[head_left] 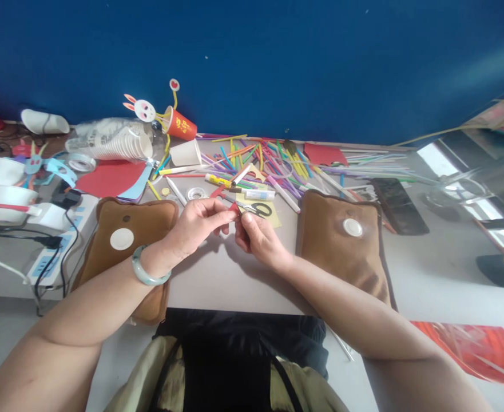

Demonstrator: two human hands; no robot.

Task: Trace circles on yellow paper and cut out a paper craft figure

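Note:
Thumb and fingers of my left hand (202, 224) pinch a small red piece (234, 208) above the middle of the table. My right hand (258, 237) is closed close beside it, its thumb and forefinger at a small dark bit touching the red piece; what exactly it grips is too small to tell. Just beyond the fingers lie scissors (262, 210) with dark handles, on a yellow paper (277, 216). A glue stick (259, 195), a yellow marker (217, 181) and a roll of white tape (197, 194) lie behind my hands.
Brown cushions (149, 214) (337, 252) flank my arms. Colourful pipe cleaners (273, 163) spread along the blue wall. A red cup (180, 123) with a rabbit face, stacked paper cups (123, 143) and a power strip (63, 246) are left. At right lies a dark phone (400, 206).

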